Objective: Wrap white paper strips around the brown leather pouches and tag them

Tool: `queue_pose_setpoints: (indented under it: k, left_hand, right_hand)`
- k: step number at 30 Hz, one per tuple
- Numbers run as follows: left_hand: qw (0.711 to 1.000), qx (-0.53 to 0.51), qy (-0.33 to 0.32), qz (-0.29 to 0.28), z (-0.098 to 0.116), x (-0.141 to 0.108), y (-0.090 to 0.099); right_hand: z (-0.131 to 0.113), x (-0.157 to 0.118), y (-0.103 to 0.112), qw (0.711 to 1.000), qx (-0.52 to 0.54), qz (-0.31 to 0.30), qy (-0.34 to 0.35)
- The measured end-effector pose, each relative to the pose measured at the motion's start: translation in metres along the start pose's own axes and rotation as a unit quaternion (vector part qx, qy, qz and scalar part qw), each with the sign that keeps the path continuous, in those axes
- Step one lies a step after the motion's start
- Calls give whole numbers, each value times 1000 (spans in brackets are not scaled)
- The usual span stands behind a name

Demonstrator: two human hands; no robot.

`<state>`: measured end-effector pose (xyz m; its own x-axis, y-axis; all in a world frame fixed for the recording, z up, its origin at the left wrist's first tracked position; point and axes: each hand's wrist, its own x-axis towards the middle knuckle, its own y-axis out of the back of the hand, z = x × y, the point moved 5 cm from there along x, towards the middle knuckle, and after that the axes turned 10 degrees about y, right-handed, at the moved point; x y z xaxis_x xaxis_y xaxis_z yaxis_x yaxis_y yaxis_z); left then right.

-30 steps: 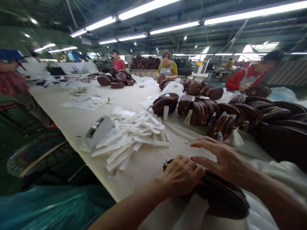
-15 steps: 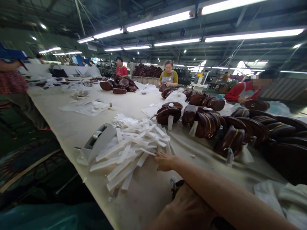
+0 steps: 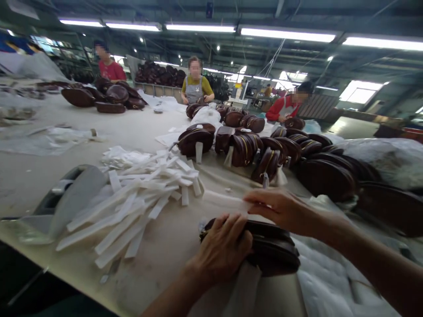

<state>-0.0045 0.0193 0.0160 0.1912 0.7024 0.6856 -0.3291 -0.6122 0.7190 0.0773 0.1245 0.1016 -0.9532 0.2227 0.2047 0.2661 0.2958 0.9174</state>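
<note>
My left hand (image 3: pixel 228 246) grips the left part of a dark brown leather bag (image 3: pixel 274 248) lying on the table near the front. Above that bag, my right hand (image 3: pixel 280 209) pinches the right end of a white strip (image 3: pixel 221 200), which stretches out to the left. Another pale strip (image 3: pixel 244 286) hangs from the bag's near side, below my left hand. To the left lies a heap of white strips (image 3: pixel 132 198).
A grey tape dispenser (image 3: pixel 77 193) stands at the left. Rows of brown bags (image 3: pixel 246 147) fill the middle and right, with more bags (image 3: pixel 114 94) farther back. White wrapping (image 3: pixel 320 273) lies at the lower right. Three people (image 3: pixel 194 86) are across the table.
My right hand has come away from the strip heap with a strip and is now over the bag. The view has turned right, showing more of the bag and my left hand.
</note>
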Motion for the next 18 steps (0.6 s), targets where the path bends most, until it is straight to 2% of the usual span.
queue_pose_setpoints:
  k: [2,5,8,12,16,18]
  left_hand:
    - [999,7,-15,48,5,-1,5]
    - [995,27,-11,100,8,-2,12]
    - [997,27,-7,75,7,1,10]
    - [998,43,-34,40,7,5,6]
    - [998,58,-24,23,8,9,3]
    - [997,74,-26,15,9,12,1]
  right_hand:
    - [0,-21,-13,1000,6,-5,-10]
    - [-1,-36,-33,999,15,22,-32]
    - [-3,-41,-45,997,19,47,-51]
    - [-6,-49,-51,994,-16,92,-58]
    - [-11,-68,-54,975,-161,148,-47]
    - [-13,-75,-57,968,-205,136,-48]
